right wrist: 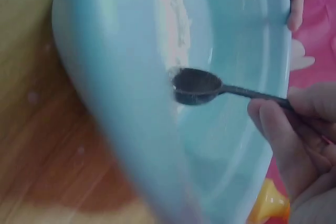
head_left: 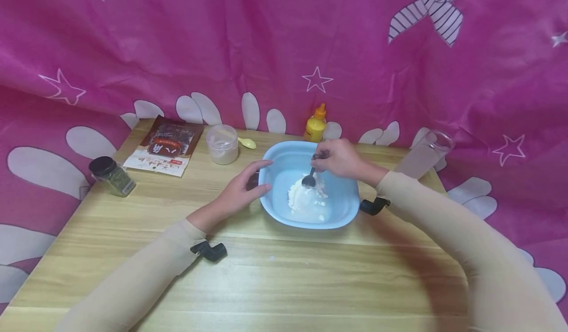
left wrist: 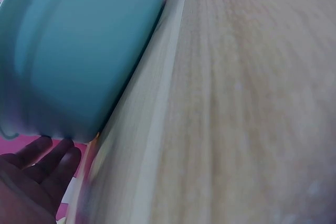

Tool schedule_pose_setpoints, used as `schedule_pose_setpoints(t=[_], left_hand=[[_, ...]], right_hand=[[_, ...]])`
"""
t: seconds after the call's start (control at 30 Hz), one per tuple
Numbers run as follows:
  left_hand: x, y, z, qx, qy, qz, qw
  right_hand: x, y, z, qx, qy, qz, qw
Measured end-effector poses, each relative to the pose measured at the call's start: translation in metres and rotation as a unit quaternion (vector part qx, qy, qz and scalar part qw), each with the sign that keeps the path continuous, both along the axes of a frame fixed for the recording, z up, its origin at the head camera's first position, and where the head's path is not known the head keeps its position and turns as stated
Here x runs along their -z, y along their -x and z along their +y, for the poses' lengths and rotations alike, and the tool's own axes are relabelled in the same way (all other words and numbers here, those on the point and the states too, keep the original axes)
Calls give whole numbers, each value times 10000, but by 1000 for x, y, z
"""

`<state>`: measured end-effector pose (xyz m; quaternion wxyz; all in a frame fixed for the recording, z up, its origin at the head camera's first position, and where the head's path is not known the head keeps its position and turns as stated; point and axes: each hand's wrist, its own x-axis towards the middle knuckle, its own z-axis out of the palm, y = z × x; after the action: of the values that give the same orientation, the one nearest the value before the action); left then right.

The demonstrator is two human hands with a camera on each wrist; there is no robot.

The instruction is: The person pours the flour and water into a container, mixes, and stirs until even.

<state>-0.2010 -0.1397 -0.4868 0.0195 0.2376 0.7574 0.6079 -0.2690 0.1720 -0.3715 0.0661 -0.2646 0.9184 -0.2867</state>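
Observation:
A pale blue plastic basin (head_left: 278,208) stands on the table with a mound of white powder (head_left: 306,199) in its bottom. My right hand (head_left: 338,158) pinches the thin handle of a small black measuring spoon (right wrist: 198,85) between thumb and fingers. The spoon's bowl is tilted down just over the powder in the head view. My left hand (head_left: 241,186) rests at the basin's left side, thumb and forefinger reaching to the rim. In the left wrist view its fairly straight fingers (left wrist: 62,174) meet the basin's outer wall.
Behind the basin stands a yellow squeeze bottle (head_left: 315,125). A clear tub (head_left: 223,144) of white powder, a yellow spoon (head_left: 247,143), a brown-and-white packet (head_left: 164,147) and a black-lidded spice jar (head_left: 113,176) are at left. A cloudy clear tumbler (head_left: 421,157) is back right.

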Motion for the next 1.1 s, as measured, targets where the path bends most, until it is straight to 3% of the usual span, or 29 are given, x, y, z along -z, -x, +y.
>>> schedule_pose_setpoints(t=[0.17,0.37,0.47,0.57,0.8,0.97,1.1], left_hand=[[1,0,0,42,-18,-23,10000],[1,1,-1,-9,26,38,10000],[2,1,-1,-32,31,40,10000],[3,2,-2,-24,-2,22,10000],[2,2,0,7,56,5,10000],[0,1,0,15,55,22,10000],[0,0,-1,-2,51,27,10000]], right_hand=[[-6,-1,5,9,-433,106,9990],[-12,-19,-9,-816,-278,-656,9941],[-10,-20,-16,-1095,-108,-860,9902],[-8,-16,-20,-987,-115,-646,9930],[-6,-2,-11,-88,-363,253,9990],[-6,0,-6,54,-398,263,9988],[-4,-1,-8,-76,-297,296,9991]])
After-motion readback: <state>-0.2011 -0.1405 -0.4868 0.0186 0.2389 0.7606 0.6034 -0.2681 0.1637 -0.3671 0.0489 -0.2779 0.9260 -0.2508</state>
